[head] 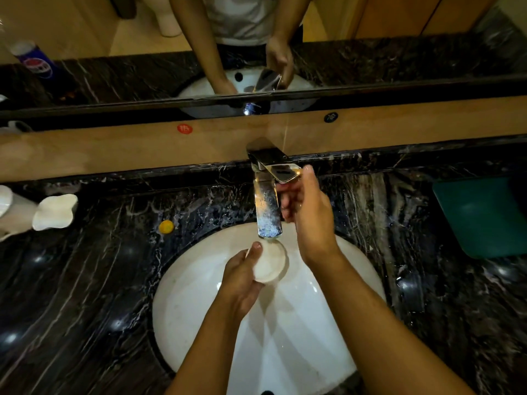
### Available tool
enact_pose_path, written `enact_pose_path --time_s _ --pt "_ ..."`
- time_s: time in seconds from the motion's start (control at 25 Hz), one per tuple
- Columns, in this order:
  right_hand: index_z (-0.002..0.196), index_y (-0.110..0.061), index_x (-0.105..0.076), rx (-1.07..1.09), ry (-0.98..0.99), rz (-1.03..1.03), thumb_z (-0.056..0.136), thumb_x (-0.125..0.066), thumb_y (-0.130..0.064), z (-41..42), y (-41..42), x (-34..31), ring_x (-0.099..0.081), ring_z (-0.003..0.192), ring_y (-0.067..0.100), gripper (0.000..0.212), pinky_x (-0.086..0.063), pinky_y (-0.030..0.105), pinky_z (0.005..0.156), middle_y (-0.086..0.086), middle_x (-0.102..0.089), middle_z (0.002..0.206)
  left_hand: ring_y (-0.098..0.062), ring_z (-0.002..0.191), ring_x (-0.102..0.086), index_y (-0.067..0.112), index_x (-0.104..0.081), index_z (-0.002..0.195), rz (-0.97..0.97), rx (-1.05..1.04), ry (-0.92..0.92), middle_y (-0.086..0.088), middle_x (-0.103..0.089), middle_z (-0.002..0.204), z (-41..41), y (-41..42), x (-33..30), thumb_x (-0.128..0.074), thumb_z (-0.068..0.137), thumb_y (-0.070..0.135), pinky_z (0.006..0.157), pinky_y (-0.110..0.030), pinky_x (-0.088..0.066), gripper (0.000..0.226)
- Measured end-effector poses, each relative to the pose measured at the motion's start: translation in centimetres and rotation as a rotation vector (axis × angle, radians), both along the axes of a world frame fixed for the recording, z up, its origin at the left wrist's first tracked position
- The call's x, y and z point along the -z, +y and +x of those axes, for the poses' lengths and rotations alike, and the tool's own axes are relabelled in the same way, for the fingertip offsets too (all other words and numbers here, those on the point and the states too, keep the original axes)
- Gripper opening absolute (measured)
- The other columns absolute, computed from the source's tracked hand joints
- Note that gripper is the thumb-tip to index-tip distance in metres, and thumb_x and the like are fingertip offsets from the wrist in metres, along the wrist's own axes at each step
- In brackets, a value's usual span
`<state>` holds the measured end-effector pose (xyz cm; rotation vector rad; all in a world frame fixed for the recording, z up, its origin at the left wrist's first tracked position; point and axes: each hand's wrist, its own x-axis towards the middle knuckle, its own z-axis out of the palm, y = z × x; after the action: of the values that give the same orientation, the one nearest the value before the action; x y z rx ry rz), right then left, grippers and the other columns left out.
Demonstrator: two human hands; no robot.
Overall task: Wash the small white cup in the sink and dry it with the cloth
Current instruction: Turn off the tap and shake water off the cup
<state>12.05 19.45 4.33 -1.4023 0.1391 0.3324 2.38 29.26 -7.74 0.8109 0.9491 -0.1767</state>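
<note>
The small white cup [271,261] is held just under the chrome tap spout [268,215], over the white oval sink [199,303]. My left hand [242,283] grips it from the left, thumb on its rim, with the cup's mouth tilted towards me. My right hand [308,212] reaches up on the tap's right side, with its fingers on the flat tap lever [281,169]. A folded teal cloth [482,215] lies on the counter at the far right.
The black marble counter [99,280] surrounds the sink. A white wavy dish [55,212] and another white object stand at the left edge, with a small yellow round thing [166,226] near the sink rim. A mirror [370,52] runs along the back and reflects a blue can.
</note>
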Motion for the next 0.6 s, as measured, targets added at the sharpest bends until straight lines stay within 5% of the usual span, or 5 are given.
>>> enact_pose_path --time_s 0.24,0.36,0.48,0.6 --pt "0.087 -0.012 -0.058 -0.085 -0.051 -0.109 0.103 -0.053 -0.033 0.8 1.1 -0.9 -0.045 0.053 0.004 0.026 -0.039 0.024 0.055 -0.006 -0.049 0.062 -0.043 0.118 -0.066 -0.002 -0.063 0.126 -0.021 0.007 -0.043 -0.025 -0.069 0.128 -0.1 -0.2 -0.6 -0.061 0.098 0.004 0.090 -0.052 -0.059 0.028" --pt "0.075 -0.017 -0.058 -0.111 0.003 -0.091 0.102 -0.056 -0.037 0.2 0.0 -0.1 -0.041 0.050 0.005 0.034 -0.035 0.022 0.053 -0.010 -0.047 0.055 -0.045 0.118 -0.064 -0.003 -0.062 0.128 -0.026 -0.019 -0.055 -0.028 -0.068 0.130 0.0 0.0 -0.6 -0.060 0.097 0.002 0.084 -0.052 -0.060 0.032" --pt "0.065 -0.020 -0.059 -0.132 0.010 -0.134 0.098 -0.058 -0.049 -0.1 -0.8 0.5 -0.037 0.047 0.004 0.043 -0.033 0.018 0.047 -0.013 -0.045 0.050 -0.050 0.125 -0.060 -0.005 -0.061 0.129 -0.007 -0.043 -0.036 -0.029 -0.066 0.131 -0.1 0.2 -0.5 -0.060 0.098 0.002 0.105 -0.072 -0.044 0.033" --pt "0.070 -0.018 -0.064 -0.027 0.021 -0.127 0.102 -0.053 -0.042 -2.1 -2.1 2.7 -0.041 0.051 0.005 0.042 -0.035 0.017 0.049 -0.014 -0.050 0.052 -0.047 0.119 -0.064 -0.007 -0.061 0.129 0.006 -0.053 -0.010 -0.030 -0.066 0.131 -0.5 0.3 -0.7 -0.061 0.097 0.001 0.103 -0.068 -0.048 0.032"
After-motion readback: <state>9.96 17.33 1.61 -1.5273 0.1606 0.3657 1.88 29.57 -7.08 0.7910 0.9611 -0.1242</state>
